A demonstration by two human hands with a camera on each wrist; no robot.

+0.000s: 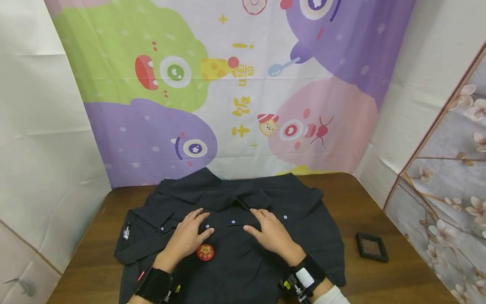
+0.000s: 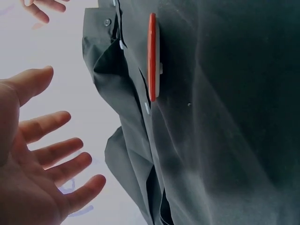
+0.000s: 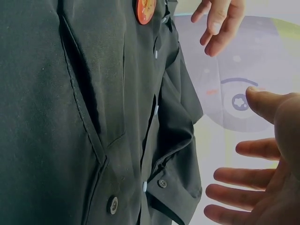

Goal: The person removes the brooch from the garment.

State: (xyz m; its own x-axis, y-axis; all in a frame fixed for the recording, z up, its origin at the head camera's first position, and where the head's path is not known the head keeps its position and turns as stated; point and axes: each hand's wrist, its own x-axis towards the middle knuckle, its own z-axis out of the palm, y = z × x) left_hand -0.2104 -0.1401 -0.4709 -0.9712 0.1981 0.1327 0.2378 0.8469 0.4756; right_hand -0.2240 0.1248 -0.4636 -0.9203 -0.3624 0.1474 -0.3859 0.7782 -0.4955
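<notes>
A black square frame (image 1: pixel 373 256) lies on a wooden table (image 1: pixel 406 276) before cartoon-printed cloth (image 1: pixel 243 160).

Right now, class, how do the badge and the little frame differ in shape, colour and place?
The badge is round, while the frame is squarish. The badge is red with a gold-coloured design; the frame is black around a brownish centre. The badge is on the dark shirt, the frame on the brown tabletop. Both are much smaller than the shirt.

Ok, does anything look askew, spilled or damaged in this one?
The backdrop behind the table looks odd: its cartoon faces lie sideways. The dark shirt is rumpled, but that seems ordinary for loose cloth. No spill or damage shows.
</notes>
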